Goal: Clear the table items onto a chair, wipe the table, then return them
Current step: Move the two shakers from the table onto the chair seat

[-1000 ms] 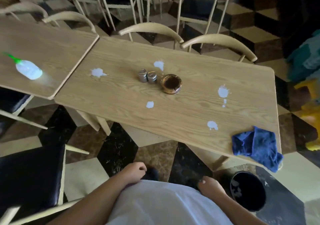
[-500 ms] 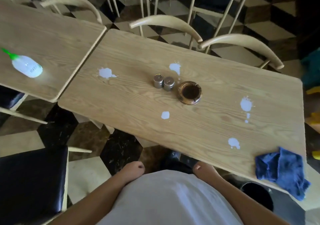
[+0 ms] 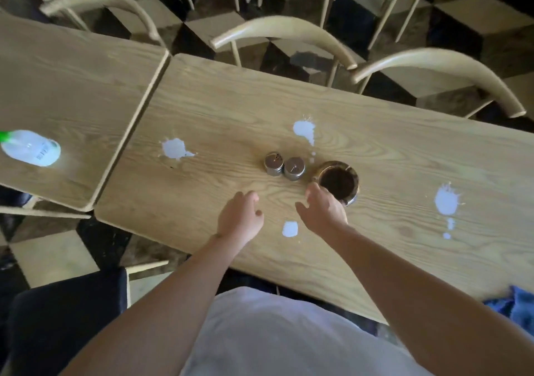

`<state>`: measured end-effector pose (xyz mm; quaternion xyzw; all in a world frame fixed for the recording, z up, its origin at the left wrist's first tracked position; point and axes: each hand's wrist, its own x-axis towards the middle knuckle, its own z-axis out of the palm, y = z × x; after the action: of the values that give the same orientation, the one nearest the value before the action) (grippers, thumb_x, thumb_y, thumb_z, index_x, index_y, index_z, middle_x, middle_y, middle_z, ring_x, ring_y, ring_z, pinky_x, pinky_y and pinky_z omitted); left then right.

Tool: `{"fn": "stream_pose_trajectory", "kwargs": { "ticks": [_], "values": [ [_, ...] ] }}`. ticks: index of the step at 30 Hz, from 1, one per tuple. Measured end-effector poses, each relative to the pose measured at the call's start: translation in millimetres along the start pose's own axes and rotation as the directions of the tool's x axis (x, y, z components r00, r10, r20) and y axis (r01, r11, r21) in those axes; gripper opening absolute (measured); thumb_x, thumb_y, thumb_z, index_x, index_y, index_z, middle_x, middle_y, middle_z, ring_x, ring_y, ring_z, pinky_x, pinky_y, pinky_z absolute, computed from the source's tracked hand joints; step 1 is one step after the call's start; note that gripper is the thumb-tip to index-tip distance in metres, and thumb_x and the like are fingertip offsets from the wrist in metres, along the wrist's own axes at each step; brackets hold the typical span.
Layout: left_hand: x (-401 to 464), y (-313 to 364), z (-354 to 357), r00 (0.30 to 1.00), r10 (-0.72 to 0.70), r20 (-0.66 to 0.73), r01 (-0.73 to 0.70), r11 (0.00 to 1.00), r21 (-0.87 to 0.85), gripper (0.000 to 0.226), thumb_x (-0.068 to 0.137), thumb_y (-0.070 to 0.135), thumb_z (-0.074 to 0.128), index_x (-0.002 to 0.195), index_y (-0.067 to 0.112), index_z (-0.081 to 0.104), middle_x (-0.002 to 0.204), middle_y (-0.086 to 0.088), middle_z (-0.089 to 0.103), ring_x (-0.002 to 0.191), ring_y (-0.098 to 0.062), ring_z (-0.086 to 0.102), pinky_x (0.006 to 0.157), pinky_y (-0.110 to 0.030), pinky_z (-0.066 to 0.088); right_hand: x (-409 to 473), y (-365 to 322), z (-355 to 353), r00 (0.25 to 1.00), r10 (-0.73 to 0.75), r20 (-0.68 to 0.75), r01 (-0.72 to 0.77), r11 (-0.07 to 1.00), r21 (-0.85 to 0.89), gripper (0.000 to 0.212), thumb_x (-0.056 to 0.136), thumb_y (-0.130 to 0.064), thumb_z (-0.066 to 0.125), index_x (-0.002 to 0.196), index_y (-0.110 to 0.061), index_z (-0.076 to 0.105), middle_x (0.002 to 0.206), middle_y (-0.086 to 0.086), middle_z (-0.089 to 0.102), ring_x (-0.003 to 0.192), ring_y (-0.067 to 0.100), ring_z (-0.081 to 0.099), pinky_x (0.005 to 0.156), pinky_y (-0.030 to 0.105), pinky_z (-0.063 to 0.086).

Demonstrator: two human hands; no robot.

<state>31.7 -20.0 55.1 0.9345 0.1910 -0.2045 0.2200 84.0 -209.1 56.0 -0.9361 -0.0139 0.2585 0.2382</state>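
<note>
My left hand [image 3: 241,219] hovers loosely open and empty just short of the two shakers [image 3: 284,167] at mid-table [image 3: 390,156]; my right hand [image 3: 323,209], fingers spread and holding nothing, is at the near rim of the ashtray [image 3: 339,182]. I judge it best to pinch both shakers together from above and take the ashtray by its wall, level; I lift clear of the white spills [image 3: 289,228] on the way to the chair [image 3: 66,318].

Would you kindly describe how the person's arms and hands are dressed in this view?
Both forearms are bare to the bottom of the frame, no sleeves showing. The left hand and right hand wear no gloves, and no rings or watch are visible. A white shirt covers the torso.
</note>
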Motion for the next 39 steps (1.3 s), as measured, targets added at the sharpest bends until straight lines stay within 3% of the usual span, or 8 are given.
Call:
{"fn": "stream_pose_trajectory", "kwargs": {
  "ticks": [5,9,15,22,27,32,36,39],
  "values": [
    [60,27,-17,0.992,0.115,-0.052,-0.111,0.991,0.075,0.062,0.083,0.03,0.07,0.138,0.025,0.044,0.127,-0.011,0.049,0.114,-0.034,0.053,0.089,-0.045,0.052,49,-27,-13,0.993,0.067,-0.098,-0.072,0.996,-0.051,0.058,0.085,-0.03,0.065,0.136,-0.018,0.04,0.127,0.008,0.048,0.115,0.032,0.053,0.073,0.036,0.043],
    [96,41,-22,0.963,0.269,0.007,-0.268,0.954,0.137,0.071,0.08,0.027,0.074,0.141,0.03,0.038,0.127,-0.004,0.045,0.112,-0.03,0.053,0.079,-0.044,0.056,71,-40,-13,0.996,0.039,-0.084,-0.048,0.993,-0.106,0.057,0.081,-0.027,0.07,0.13,-0.024,0.041,0.121,0.006,0.048,0.113,0.03,0.054,0.071,0.036,0.046],
    [115,46,-24,0.928,0.349,0.129,-0.364,0.924,0.121,0.041,0.081,0.015,0.069,0.118,0.025,0.052,0.109,0.0,0.051,0.101,-0.028,0.058,0.07,-0.042,0.055,83,-48,-4,0.998,0.064,-0.011,-0.065,0.983,-0.171,0.048,0.084,-0.021,0.064,0.128,-0.028,0.046,0.125,0.002,0.05,0.096,0.032,0.066,0.061,0.033,0.042],
    [123,36,-14,0.893,0.44,0.095,-0.445,0.894,0.044,0.035,0.081,0.009,0.068,0.107,0.022,0.05,0.098,0.0,0.049,0.092,-0.029,0.057,0.072,-0.044,0.054,82,-53,11,0.984,0.159,-0.076,-0.163,0.985,-0.059,0.041,0.086,-0.014,0.063,0.122,-0.026,0.046,0.117,0.003,0.052,0.092,0.035,0.066,0.06,0.035,0.044],
    [117,40,-30,0.87,0.485,0.09,-0.491,0.869,0.058,0.028,0.079,0.003,0.059,0.098,0.021,0.05,0.095,0.0,0.053,0.088,-0.03,0.059,0.06,-0.036,0.042,73,-62,13,0.973,0.174,-0.149,-0.172,0.985,0.024,0.034,0.083,-0.011,0.061,0.112,-0.022,0.049,0.109,0.003,0.054,0.086,0.035,0.065,0.067,0.04,0.052],
    [92,47,-77,0.844,0.535,0.024,-0.533,0.834,0.14,0.043,0.078,0.012,0.064,0.118,0.025,0.052,0.107,-0.002,0.057,0.095,-0.028,0.056,0.067,-0.037,0.049,40,-61,-16,0.942,0.174,-0.285,-0.151,0.983,0.103,0.054,0.078,-0.017,0.062,0.128,-0.03,0.048,0.111,0.001,0.057,0.089,0.031,0.064,0.071,0.039,0.055],
    [61,53,-96,0.79,0.61,0.06,-0.611,0.774,0.167,0.048,0.083,0.02,0.065,0.127,0.03,0.049,0.114,-0.001,0.053,0.102,-0.028,0.054,0.071,-0.039,0.05,-9,-51,-37,0.911,0.244,-0.332,-0.2,0.966,0.163,0.051,0.076,-0.027,0.065,0.123,-0.034,0.049,0.099,-0.006,0.065,0.089,0.026,0.065,0.072,0.035,0.053],
    [37,69,-94,0.711,0.7,0.061,-0.699,0.696,0.161,0.054,0.085,0.023,0.065,0.135,0.033,0.045,0.111,0.0,0.051,0.103,-0.026,0.053,0.072,-0.038,0.05,-53,-41,-45,0.878,0.332,-0.346,-0.266,0.938,0.224,0.049,0.075,-0.035,0.068,0.118,-0.035,0.046,0.091,-0.01,0.069,0.087,0.026,0.067,0.073,0.035,0.053]
  ]
}}
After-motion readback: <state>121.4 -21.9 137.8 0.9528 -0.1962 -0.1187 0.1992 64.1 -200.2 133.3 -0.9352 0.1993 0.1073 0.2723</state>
